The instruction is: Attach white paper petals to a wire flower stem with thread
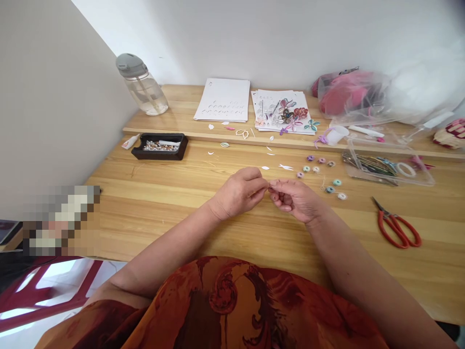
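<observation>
My left hand (240, 193) and my right hand (296, 198) meet over the middle of the wooden table (152, 213). Their fingertips are pinched together on something tiny that I cannot make out. Just beyond them lie several small rolled paper coils (319, 169) and white paper petal scraps (286, 167). Finished paper flowers (288, 116) rest on a stack of white sheets on the raised back ledge.
Red-handled scissors (397, 228) lie to the right. A black tray of beads (160, 146) and a small glue tube (130, 141) sit at the left, a water bottle (142, 86) behind them. A clear tray of tools (385, 165) and plastic bags (356, 92) fill the right back.
</observation>
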`<state>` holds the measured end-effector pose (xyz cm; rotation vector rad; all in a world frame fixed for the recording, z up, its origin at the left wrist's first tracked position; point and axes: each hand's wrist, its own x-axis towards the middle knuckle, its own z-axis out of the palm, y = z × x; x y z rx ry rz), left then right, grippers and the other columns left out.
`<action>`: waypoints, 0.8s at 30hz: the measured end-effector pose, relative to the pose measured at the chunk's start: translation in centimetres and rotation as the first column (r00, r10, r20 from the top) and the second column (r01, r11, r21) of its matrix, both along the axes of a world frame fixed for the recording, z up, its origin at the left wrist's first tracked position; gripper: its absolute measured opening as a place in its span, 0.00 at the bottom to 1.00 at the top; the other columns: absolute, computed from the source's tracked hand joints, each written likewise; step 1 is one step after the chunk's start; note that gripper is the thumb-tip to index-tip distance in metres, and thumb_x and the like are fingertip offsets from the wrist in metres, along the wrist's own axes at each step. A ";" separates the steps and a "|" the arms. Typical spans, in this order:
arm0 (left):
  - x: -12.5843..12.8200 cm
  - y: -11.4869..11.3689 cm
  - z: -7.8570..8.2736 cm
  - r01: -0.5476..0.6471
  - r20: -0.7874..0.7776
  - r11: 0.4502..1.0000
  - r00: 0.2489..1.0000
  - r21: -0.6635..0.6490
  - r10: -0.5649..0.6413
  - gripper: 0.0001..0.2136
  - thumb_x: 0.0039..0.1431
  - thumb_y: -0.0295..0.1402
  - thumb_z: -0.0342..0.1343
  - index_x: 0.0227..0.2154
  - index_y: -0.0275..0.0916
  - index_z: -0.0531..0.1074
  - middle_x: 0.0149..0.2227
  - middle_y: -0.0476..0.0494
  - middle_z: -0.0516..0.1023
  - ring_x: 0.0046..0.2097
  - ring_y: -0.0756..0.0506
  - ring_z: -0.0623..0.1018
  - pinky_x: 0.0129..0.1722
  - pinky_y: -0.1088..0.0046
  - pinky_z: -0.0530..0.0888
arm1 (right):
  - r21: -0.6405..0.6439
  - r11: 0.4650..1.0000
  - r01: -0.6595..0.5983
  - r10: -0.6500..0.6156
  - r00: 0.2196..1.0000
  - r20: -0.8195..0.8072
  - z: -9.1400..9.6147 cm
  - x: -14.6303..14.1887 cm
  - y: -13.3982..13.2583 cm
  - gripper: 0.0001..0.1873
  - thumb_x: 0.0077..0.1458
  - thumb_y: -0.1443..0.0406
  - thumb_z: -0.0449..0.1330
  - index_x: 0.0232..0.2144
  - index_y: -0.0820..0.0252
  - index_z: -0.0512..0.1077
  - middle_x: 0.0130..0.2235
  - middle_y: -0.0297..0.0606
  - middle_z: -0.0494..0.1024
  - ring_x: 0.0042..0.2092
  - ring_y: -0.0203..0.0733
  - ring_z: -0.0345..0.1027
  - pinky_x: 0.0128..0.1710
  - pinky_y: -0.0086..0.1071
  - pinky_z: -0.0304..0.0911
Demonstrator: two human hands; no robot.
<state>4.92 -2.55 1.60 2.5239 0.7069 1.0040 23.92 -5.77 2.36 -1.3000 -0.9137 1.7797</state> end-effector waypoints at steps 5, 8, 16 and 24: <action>0.0 0.0 0.4 -0.018 0.124 0.987 0.992 -0.157 0.038 0.06 0.58 0.28 0.54 0.29 0.36 0.75 0.31 0.44 0.72 0.33 0.49 0.71 0.36 0.73 0.68 | 0.308 0.950 -0.048 -0.016 0.979 0.202 0.2 0.1 -0.3 0.19 0.47 0.52 0.70 0.24 0.59 0.69 0.24 0.33 0.69 0.24 0.33 0.57 0.21 0.28 0.47; 0.0 0.2 0.5 -0.027 0.182 0.874 0.974 -0.485 0.131 0.05 0.53 0.32 0.59 0.26 0.36 0.76 0.27 0.46 0.71 0.29 0.51 0.68 0.31 0.74 0.65 | 0.629 0.752 -0.197 -0.171 0.863 0.475 0.4 0.1 -0.7 0.11 0.57 0.56 0.63 0.28 0.56 0.73 0.28 0.36 0.72 0.29 0.39 0.62 0.29 0.34 0.57; -0.1 0.9 0.1 0.178 0.283 0.421 0.937 -0.889 0.203 0.10 0.47 0.37 0.64 0.26 0.34 0.75 0.24 0.49 0.71 0.25 0.54 0.64 0.25 0.76 0.60 | 0.762 0.573 -0.302 -0.335 0.762 0.554 0.0 0.0 -0.9 0.07 0.61 0.58 0.61 0.35 0.53 0.75 0.35 0.40 0.77 0.38 0.45 0.68 0.39 0.38 0.63; 0.0 0.2 -0.4 -0.058 0.028 0.996 0.998 0.063 0.056 0.09 0.61 0.25 0.50 0.30 0.36 0.75 0.30 0.44 0.70 0.33 0.49 0.69 0.35 0.73 0.67 | 0.243 0.970 -0.029 -0.026 0.975 0.222 -0.8 0.1 0.2 0.27 0.46 0.42 0.67 0.25 0.60 0.71 0.26 0.37 0.72 0.24 0.34 0.62 0.18 0.27 0.48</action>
